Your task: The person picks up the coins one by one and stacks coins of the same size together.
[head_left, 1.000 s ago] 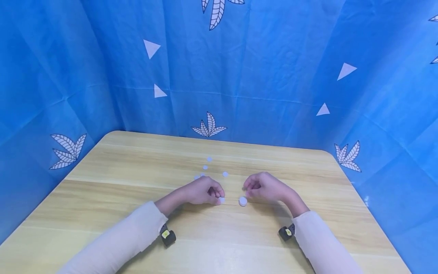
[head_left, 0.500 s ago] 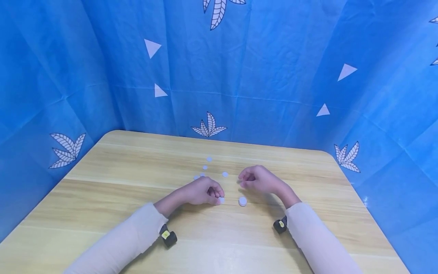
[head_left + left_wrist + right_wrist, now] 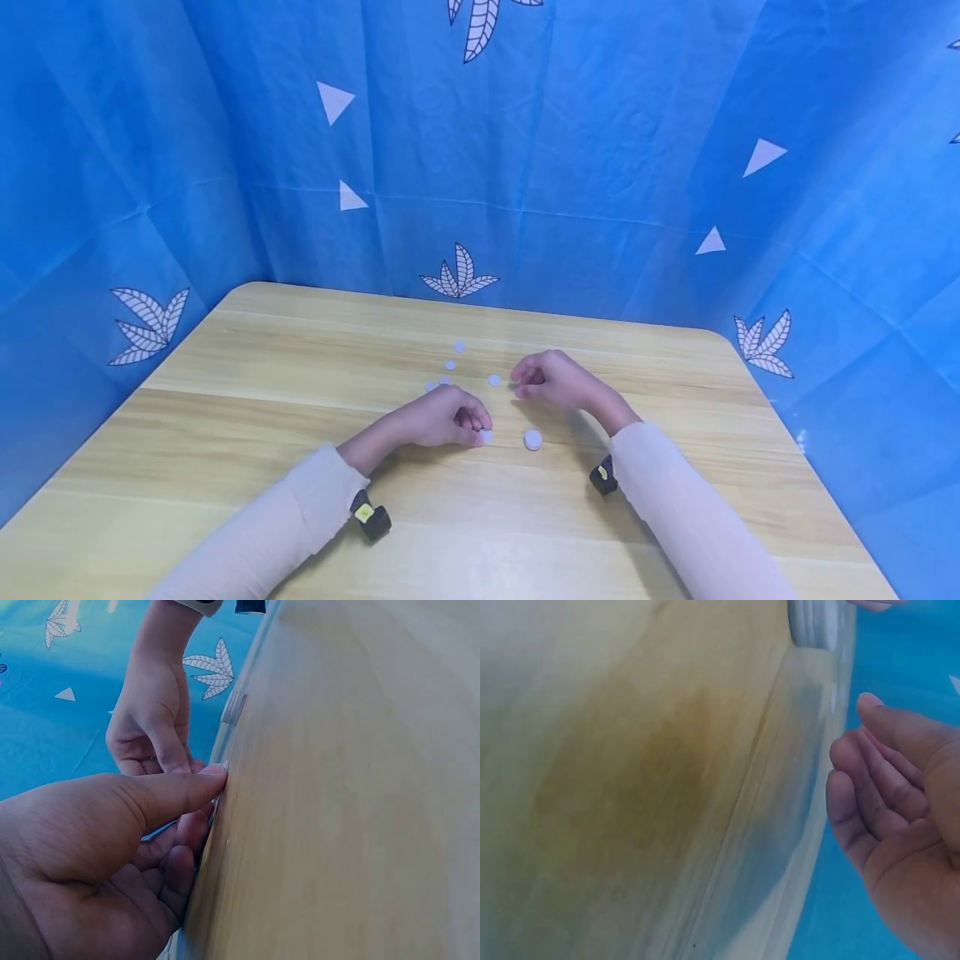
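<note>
Near the middle of the table, my left hand (image 3: 438,417) pinches a small white disc (image 3: 487,436) at the tabletop; the fingers hide part of it. In the left wrist view, the thumb (image 3: 180,791) of that hand lies low along the table. A short stack of white discs (image 3: 532,440) stands just to the right, touched by neither hand; it also shows as a ridged stack (image 3: 812,622) in the right wrist view. My right hand (image 3: 562,383) hovers beyond the stack, loosely curled around nothing. A single flat white disc (image 3: 494,381) lies just left of its fingertips.
Several more white discs lie beyond the left hand, including a far disc (image 3: 460,347) and a smaller disc (image 3: 450,365). The wooden table (image 3: 300,350) ends against a blue curtain (image 3: 585,167). Each wrist carries a small black camera (image 3: 372,521).
My right hand has moved away from the stack, leftward and farther across the table, to beside the single disc. The left hand stays in place on its disc.
</note>
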`<state>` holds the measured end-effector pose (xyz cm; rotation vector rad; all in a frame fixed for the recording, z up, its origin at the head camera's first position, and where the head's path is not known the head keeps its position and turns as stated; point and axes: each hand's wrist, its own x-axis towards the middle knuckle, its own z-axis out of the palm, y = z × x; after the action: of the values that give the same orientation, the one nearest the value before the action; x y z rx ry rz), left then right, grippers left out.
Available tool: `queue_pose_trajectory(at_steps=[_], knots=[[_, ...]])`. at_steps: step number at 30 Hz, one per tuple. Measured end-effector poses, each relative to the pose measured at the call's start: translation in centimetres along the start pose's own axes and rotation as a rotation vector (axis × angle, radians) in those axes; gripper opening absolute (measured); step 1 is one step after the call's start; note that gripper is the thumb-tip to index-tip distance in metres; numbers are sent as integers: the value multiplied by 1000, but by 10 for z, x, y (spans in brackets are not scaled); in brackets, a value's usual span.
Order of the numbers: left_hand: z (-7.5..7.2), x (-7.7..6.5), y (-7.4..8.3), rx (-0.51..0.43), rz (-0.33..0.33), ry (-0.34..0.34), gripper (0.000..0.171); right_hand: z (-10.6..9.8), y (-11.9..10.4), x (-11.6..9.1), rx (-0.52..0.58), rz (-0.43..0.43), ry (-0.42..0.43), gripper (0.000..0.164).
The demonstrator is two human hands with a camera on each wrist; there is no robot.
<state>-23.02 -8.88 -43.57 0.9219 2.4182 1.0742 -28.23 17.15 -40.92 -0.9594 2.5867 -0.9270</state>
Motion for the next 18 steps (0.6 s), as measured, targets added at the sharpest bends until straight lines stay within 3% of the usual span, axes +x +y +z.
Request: queue_pose_trajectory(at_steps=[11, 18], knots=[[1, 0, -1, 11, 18, 11, 12, 3, 6, 16, -53, 24, -27, 25], [2, 0, -1, 10, 18, 10, 12, 4, 6, 28, -74, 24, 3, 26]])
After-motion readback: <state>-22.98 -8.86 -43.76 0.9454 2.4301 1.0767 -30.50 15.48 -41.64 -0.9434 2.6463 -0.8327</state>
